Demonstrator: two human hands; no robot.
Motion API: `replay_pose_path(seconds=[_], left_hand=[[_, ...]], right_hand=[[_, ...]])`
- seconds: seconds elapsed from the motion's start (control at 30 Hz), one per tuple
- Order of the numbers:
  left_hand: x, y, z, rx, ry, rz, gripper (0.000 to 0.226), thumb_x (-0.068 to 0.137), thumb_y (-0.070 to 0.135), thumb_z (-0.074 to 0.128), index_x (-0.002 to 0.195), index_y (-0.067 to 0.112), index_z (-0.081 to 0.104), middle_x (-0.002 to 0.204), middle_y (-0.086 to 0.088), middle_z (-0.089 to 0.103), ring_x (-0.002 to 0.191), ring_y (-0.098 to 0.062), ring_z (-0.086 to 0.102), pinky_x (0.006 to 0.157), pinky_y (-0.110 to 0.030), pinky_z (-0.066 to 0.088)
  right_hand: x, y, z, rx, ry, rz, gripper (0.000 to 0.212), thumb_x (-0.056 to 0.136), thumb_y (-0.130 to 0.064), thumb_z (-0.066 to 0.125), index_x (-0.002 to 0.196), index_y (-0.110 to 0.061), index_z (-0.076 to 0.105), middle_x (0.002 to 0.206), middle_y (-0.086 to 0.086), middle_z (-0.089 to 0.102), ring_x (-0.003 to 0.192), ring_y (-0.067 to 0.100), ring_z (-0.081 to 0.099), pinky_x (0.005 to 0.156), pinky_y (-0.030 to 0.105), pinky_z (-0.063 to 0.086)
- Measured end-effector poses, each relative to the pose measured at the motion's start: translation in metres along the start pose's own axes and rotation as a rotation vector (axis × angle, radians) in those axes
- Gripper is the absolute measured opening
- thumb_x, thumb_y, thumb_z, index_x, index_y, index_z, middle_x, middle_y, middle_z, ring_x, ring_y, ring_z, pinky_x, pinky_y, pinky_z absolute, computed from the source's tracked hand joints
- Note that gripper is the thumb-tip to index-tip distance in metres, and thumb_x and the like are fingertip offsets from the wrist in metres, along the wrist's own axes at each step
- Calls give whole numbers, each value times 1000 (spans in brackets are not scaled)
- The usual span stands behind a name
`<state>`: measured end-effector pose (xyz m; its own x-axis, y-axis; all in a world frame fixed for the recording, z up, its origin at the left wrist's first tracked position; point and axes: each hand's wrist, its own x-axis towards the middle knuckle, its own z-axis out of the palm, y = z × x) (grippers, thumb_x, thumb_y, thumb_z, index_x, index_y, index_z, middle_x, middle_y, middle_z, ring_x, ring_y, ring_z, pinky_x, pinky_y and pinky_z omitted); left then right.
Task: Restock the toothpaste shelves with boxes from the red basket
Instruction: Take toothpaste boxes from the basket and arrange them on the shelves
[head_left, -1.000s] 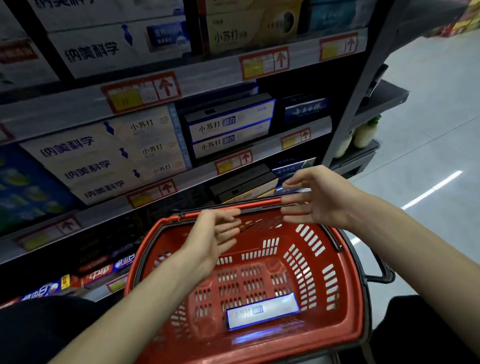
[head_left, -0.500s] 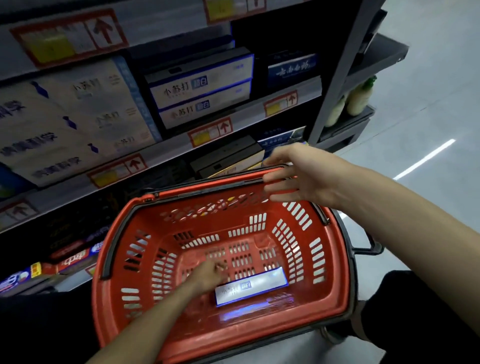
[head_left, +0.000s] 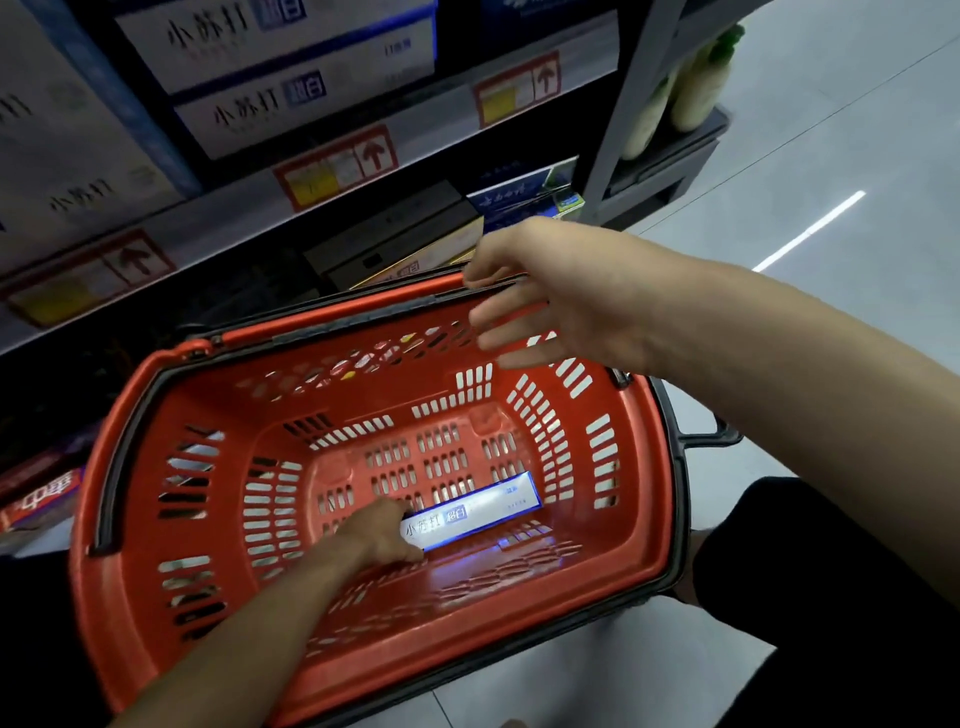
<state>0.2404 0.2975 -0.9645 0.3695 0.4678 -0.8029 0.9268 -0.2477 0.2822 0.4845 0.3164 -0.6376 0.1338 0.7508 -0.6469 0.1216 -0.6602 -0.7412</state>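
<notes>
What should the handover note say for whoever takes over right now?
Left hand: fingers over the left end of the white-and-blue cardboard toothpaste box; grip unclear.
Right hand: open, fingers spread by the far rim of the red plastic basket.
Box lies flat on the basket floor, the only one inside.
Done: basket otherwise holds nothing.
Left: lift this box and shelve it, likely with the matching white-and-blue boxes above.

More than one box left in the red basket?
No, a single white-and-blue toothpaste box lies on the floor of the red basket, with the left hand at one end.
</notes>
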Motion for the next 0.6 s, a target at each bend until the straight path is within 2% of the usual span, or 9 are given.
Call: replay_pose_path(seconds=[0.1, 0.23, 0.33, 0.5, 0.6], left_hand=[[0, 1, 0, 171, 54, 50, 55, 78, 45, 75, 128, 24, 63, 125, -2, 65, 110, -22, 65, 86, -32, 52], [-1, 6, -1, 328, 95, 95, 44, 78, 46, 68, 115, 22, 64, 119, -3, 68, 108, -27, 66, 86, -35, 51], [0, 5, 1, 298, 62, 71, 45, 76, 42, 74, 115, 21, 65, 119, -6, 67, 107, -26, 65, 86, -35, 52], [-3, 4, 1, 240, 18, 62, 63, 75, 47, 81, 128, 21, 59, 129, -6, 55, 114, -26, 60, 94, -34, 50], [-12, 5, -5, 226, 25, 74, 56, 79, 40, 80, 126, 19, 57, 129, -5, 64, 115, -26, 62, 90, -33, 49]], right_hand=[[4, 3, 3, -16, -13, 23, 29, 96, -30, 63, 119, -13, 66, 111, 12, 72, 102, 29, 72, 93, 46, 60], [8, 5, 3, -32, -17, 30, 30, 97, -32, 62, 120, -14, 66, 111, 11, 72, 103, 28, 71, 94, 46, 59], [10, 2, 4, -20, -5, 22, 30, 97, -32, 61, 122, -14, 66, 112, 11, 72, 103, 28, 71, 93, 45, 59], [12, 1, 6, -28, 1, -7, 33, 96, -34, 62, 122, -15, 66, 111, 10, 73, 101, 26, 73, 90, 44, 61], [10, -1, 6, -41, -4, -16, 34, 95, -35, 63, 123, -16, 65, 111, 10, 72, 101, 26, 72, 90, 44, 61]])
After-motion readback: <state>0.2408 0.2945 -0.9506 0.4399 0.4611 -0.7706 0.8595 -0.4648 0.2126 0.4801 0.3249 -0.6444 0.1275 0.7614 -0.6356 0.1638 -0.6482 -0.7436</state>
